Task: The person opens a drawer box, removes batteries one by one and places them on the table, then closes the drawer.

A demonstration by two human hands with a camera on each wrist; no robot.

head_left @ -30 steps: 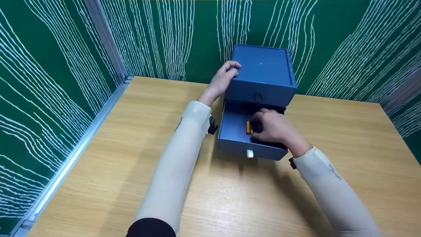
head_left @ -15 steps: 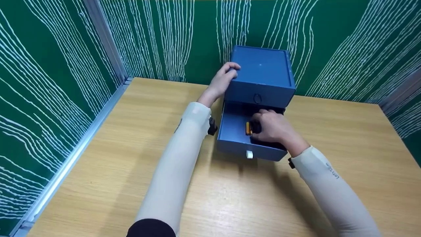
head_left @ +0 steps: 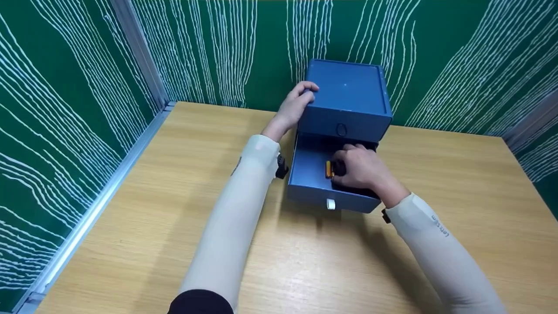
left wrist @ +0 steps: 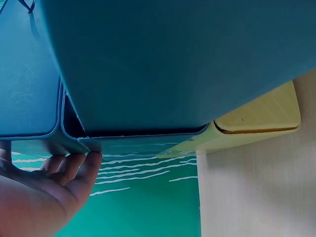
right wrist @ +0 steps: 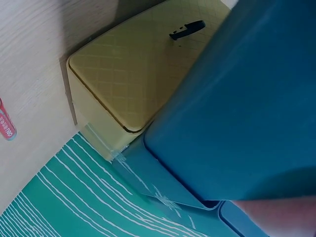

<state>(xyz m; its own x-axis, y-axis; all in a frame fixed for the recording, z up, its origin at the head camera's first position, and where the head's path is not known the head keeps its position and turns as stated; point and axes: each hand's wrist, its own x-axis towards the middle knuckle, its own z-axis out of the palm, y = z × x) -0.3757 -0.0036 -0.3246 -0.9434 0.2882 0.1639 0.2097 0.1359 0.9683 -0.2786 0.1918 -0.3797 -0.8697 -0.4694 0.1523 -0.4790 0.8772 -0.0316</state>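
A blue drawer cabinet (head_left: 348, 85) stands against the back wall, its middle drawer (head_left: 309, 174) pulled out by a white tab (head_left: 331, 204). My left hand (head_left: 294, 104) rests at the cabinet's upper left edge, finger and thumb over the top. In the left wrist view, more fingers (left wrist: 81, 170) touch the side wall. Inside the drawer, my right hand (head_left: 359, 168) grips a dark object (head_left: 339, 167) at an orange piece (head_left: 328, 169); I cannot tell its kind. The right wrist view has only a blurred edge of that hand, the drawer wall covering the rest.
Below the blue drawers sits a yellow drawer (right wrist: 123, 69) with a black loop (right wrist: 187, 29), hidden in the head view. A red tube (right wrist: 6, 123) with white lettering lies on the wooden table (head_left: 218, 152). A green wall with white lines (head_left: 270, 52) rises close behind.
Almost nothing differs. The whole head view shifts very slightly, while both hands keep their places at the cabinet and inside the drawer.
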